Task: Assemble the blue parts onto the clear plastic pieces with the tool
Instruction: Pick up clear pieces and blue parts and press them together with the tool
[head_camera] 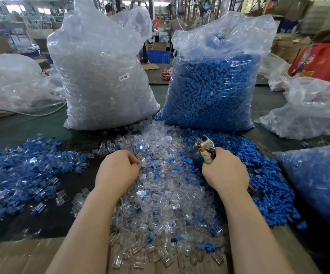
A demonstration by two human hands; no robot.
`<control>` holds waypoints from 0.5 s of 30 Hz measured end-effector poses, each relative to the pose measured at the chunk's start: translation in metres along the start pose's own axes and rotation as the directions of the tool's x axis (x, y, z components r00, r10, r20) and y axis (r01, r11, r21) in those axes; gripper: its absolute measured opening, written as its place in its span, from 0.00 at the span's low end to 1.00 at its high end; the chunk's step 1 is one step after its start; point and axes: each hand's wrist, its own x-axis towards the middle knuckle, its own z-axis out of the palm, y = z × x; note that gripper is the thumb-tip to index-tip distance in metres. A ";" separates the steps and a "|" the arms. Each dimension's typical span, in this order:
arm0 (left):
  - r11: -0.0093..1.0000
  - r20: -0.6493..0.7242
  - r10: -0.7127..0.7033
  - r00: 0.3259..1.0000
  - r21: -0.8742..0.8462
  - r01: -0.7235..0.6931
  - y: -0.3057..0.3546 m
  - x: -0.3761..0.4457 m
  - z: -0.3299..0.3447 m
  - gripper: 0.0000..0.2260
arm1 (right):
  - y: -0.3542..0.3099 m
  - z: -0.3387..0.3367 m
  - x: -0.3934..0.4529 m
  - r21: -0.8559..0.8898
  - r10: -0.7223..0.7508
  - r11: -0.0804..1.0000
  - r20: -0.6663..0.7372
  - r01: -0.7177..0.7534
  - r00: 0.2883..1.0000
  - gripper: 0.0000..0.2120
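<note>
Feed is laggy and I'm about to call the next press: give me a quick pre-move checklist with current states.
1. Tool held in right hand: ok.
2. Clear piece pinched in left hand: cannot tell, the fingers curl into the clear pile and hide it.
3. Blue part loaded in tool: cannot tell.
4. Blue parts close beside right hand: ok.
5. Finished pile kept apart, at left: ok.
6. Hands apart, not crossing: ok.

Head cam, looks fwd and down, close over table [21, 125].
</note>
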 end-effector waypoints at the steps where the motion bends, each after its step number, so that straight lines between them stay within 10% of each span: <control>1: 1.000 -0.011 0.000 1.000 -0.007 0.000 0.000 0.000 0.000 0.06 | 0.001 -0.001 0.000 0.000 0.010 1.000 -0.018 -0.010 1.000 0.08; 15: 0.989 -0.137 0.023 0.990 -0.142 -0.043 0.007 -0.003 -0.003 0.05 | -0.004 -0.003 0.001 -0.064 -0.161 0.982 0.208 0.178 0.965 0.08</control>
